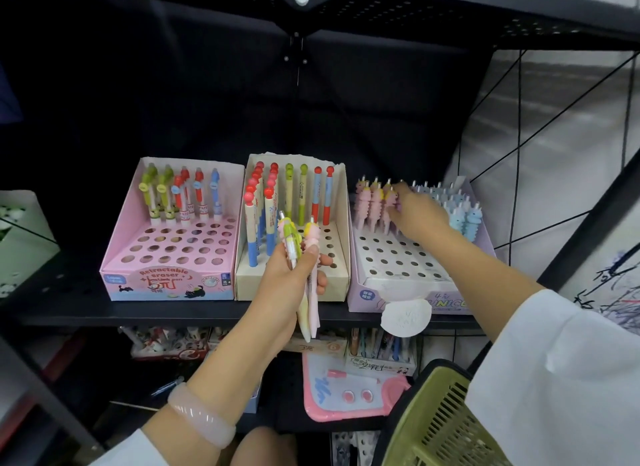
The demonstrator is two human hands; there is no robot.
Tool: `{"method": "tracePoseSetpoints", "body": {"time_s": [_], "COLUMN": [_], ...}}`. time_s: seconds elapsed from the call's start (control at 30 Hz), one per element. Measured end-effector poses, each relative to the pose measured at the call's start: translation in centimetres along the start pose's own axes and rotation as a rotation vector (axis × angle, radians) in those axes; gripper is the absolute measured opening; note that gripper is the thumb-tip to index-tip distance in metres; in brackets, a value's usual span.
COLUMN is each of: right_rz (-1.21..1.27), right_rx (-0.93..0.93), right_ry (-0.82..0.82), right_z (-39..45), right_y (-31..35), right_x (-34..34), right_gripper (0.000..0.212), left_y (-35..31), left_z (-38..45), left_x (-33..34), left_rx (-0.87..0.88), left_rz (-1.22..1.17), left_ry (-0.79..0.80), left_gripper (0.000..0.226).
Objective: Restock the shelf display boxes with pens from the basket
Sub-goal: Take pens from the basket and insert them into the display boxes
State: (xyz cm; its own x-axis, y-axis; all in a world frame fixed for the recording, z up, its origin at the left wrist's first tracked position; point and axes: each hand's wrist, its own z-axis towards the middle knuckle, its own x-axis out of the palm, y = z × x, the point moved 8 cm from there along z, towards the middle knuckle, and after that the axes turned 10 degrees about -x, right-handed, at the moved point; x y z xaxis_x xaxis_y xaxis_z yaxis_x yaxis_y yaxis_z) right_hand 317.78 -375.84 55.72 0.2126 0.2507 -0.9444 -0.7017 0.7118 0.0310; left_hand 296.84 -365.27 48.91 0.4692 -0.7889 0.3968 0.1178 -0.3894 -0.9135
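Dark store shelf [69, 313], black backing, three display boxes side by side. Pink box [166, 282] left, cream box [291, 285] middle, lilac box [388, 292] right, each partly filled, many holes bare. Green basket [443, 420] hangs low right at the right sleeve [561, 372]. Left hand [287, 285] in front of the cream box grips a bunch of pens [301, 257], tips down, toppers up. Right hand [419, 212] reaches into the lilac box, fingers among the pink pens [372, 202]; blurred, cannot tell if it grasps one. Blue pens [464, 212] just right of it. Pink bangle [201, 417] on the left wrist.
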Motion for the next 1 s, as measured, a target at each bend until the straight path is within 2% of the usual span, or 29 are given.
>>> {"method": "tracePoseSetpoints", "body": {"time_s": [0.07, 0.13, 0.23, 0.27, 0.33, 0.4, 0.43, 0.57, 0.73, 0.8, 0.83, 0.9, 0.97, 1.0], "right_rz": [-0.007, 0.029, 0.363, 0.541, 0.858, 1.056, 1.131, 1.271, 1.344, 1.329, 1.315, 1.259, 1.067, 0.943], "right_rx": [0.006, 0.011, -0.020, -0.034, -0.083, -0.133, -0.150, -0.131, -0.132, -0.122, -0.106, -0.060, -0.035, -0.030], "right_ry": [0.017, -0.053, -0.207, -0.166, 0.063, 0.283, 0.321, 0.235, 0.290, 0.208, 0.111, -0.173, -0.442, -0.516], "right_z": [-0.7, -1.2, -2.0, -2.4, -3.9, -5.7, -6.4, -6.6, -7.0, -6.7, -6.3, -5.1, -4.1, -3.6], "right_y": [-0.1, 0.3, 2.3, 3.4, 6.5, 9.1, 9.8, 10.0, 10.1, 9.7, 9.0, 6.5, 3.7, 2.8], "right_x": [0.3, -0.7, -2.4, -2.3, -1.0, 0.2, 0.4, -0.5, -0.7, -1.5, -2.4, -4.8, -7.6, -8.4], "right_gripper": [0.044, 0.049, 0.038, 0.030, 0.024, 0.020, 0.017, 0.014, 0.011, 0.006, 0.006, 0.007, 0.009, 0.011], "left_y": [-0.1, -0.1, 0.0, 0.1, 0.2, 0.2, 0.1, -0.2, -0.6, -0.4, -0.3, -0.1, 0.2, 0.4], "left_z": [-0.1, -0.2, -0.1, -0.1, -0.1, -0.2, -0.3, -0.7, -1.0, -1.0, -1.0, -1.0, -1.0, -1.0], "left_x": [0.0, -0.1, -0.1, -0.1, 0.0, 0.4, 0.6, 1.3, 2.6, 2.7, 2.6, 2.1, 1.6, 1.5], "left_rx": [-0.003, 0.000, -0.002, -0.007, -0.012, -0.007, -0.003, 0.009, 0.017, 0.000, -0.016, -0.063, -0.114, -0.132], "left_rz": [-0.006, 0.003, 0.028, 0.035, 0.045, 0.049, 0.055, 0.062, 0.056, 0.048, 0.034, 0.029, 0.057, 0.068], "left_ry": [-0.002, -0.012, -0.037, -0.049, -0.063, -0.061, -0.057, -0.038, 0.006, 0.000, -0.006, -0.015, -0.002, 0.012], "left_gripper": [0.011, 0.010, 0.008, 0.007, 0.006, 0.006, 0.006, 0.010, 0.014, 0.015, 0.013, 0.011, 0.013, 0.014]}}
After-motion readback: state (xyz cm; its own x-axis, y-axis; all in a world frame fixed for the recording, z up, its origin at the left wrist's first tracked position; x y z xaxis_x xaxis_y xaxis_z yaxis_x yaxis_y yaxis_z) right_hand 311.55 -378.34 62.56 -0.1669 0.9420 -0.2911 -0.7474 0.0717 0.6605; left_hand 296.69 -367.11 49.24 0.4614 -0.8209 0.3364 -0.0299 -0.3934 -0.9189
